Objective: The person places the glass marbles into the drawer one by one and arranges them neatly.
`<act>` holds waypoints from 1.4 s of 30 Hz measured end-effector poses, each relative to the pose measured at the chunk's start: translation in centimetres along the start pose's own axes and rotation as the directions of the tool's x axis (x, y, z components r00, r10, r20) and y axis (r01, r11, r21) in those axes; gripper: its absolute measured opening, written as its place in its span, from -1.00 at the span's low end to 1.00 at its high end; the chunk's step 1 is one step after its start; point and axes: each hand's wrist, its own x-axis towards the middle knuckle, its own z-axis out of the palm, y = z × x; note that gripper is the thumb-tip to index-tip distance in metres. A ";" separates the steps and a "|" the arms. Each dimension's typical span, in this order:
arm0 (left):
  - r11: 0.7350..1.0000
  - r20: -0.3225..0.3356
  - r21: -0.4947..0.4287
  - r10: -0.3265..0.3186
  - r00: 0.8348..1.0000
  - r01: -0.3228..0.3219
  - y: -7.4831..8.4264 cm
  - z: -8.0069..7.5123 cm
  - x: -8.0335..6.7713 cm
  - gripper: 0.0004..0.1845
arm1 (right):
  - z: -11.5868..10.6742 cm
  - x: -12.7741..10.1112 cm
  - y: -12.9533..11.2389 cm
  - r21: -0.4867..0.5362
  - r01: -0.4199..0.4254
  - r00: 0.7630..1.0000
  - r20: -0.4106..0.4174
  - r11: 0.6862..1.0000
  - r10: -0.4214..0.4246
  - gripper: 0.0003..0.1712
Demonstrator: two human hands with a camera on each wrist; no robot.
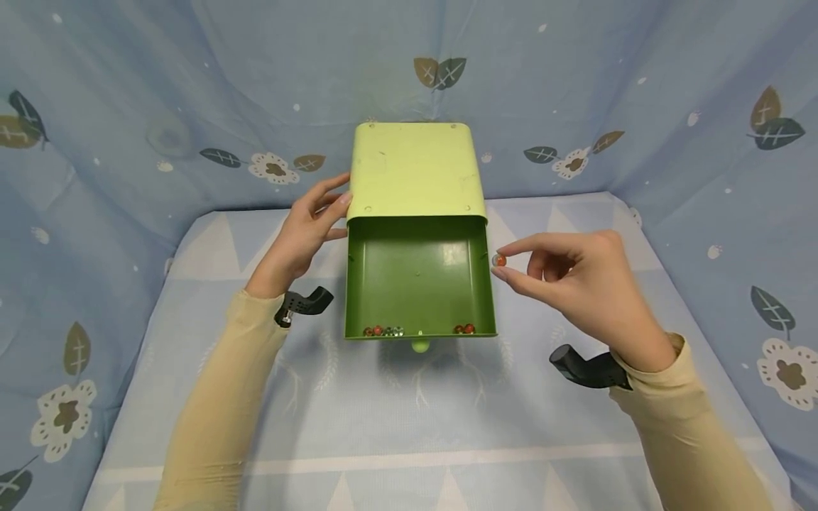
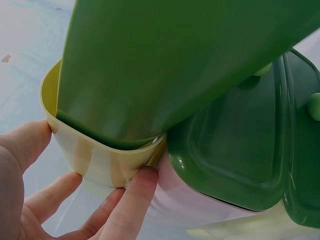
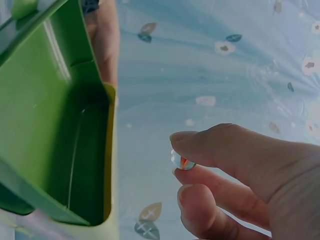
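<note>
A light yellow-green drawer case (image 1: pixel 415 170) stands with its dark green drawer (image 1: pixel 415 284) pulled out. My left hand (image 1: pixel 307 220) touches the case's left side, its fingertips spread against the wall (image 2: pixel 100 160) near the opening. To the right of the drawer, my right hand (image 1: pixel 569 273) pinches a clear glass marble (image 3: pixel 181 161) with an orange swirl between thumb and index finger. Along the drawer's front edge lie several marbles (image 1: pixel 378 331) at the left, some red and some clear, and two reddish marbles (image 1: pixel 464 328) at the right.
Below the open drawer, the left wrist view shows more shut dark green drawers (image 2: pixel 235 155) with round knobs, one in a pinkish case. A light green knob (image 1: pixel 420 345) sticks out from the open drawer's front. Blue patterned cloth (image 1: pixel 243 85) hangs behind the table (image 1: pixel 383 426).
</note>
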 end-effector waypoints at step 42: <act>1.000 -0.014 0.027 -0.012 1.000 0.013 0.1 0.3 -0.2 -0.36 | 5.3 6.8 -1.6 0.122 0.128 0.990 0.051 0.984 -0.135 -0.96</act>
